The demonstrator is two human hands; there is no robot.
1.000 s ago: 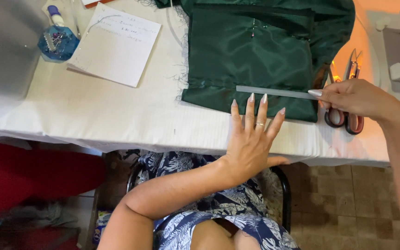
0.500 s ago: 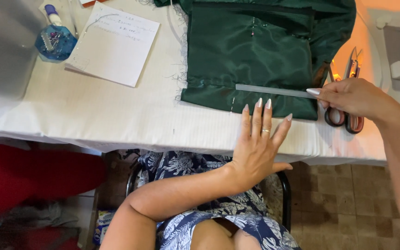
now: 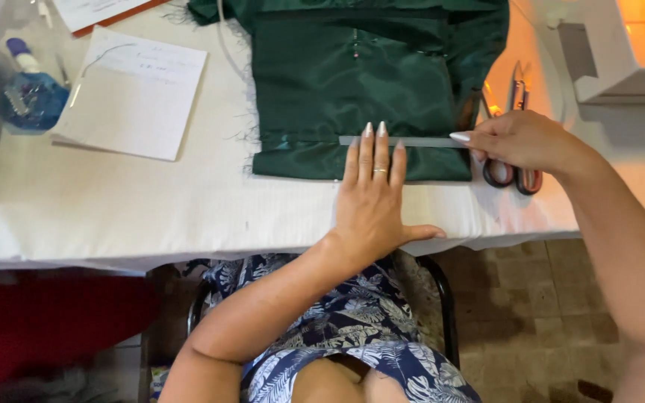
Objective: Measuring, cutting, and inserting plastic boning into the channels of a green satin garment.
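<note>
left hand (image 3: pixel 373 201) flat, fingers (image 3: pixel 368 149) straight and close together, palm down, gripping nothing; fingertips on the lower edge of the green fabric (image 3: pixel 360 89) and touching the ruler (image 3: pixel 401 141). thumb spread out toward the worktop's near edge. right hand (image 3: pixel 520 140) at the ruler's right end, fingers curled narrow, pressing or pinching that end; exact grip hidden behind the knuckles.

ruler: thin, grey, straight, lying level across the fabric just above its bottom hem. fabric: dark green, satin-shiny, folded into a rough rectangle, frayed threads along the left side, far edge cut off by the top of the view.

scissors (image 3: pixel 513 160) with red-orange handles just under and behind the right hand, partly covered by it. worktop (image 3: pixel 151 209) covered in white cloth. white sheet of paper (image 3: pixel 134 93) well left of the fabric; blue bottle (image 3: pixel 30 93) with a white cap beyond it at the far left. white sewing machine (image 3: pixel 621 52) at the far right corner, lit warm orange.

bare white cloth between paper and fabric, and a strip along the near edge. below the edge: blue leaf-print dress, chair, tiled floor (image 3: pixel 531 321).
</note>
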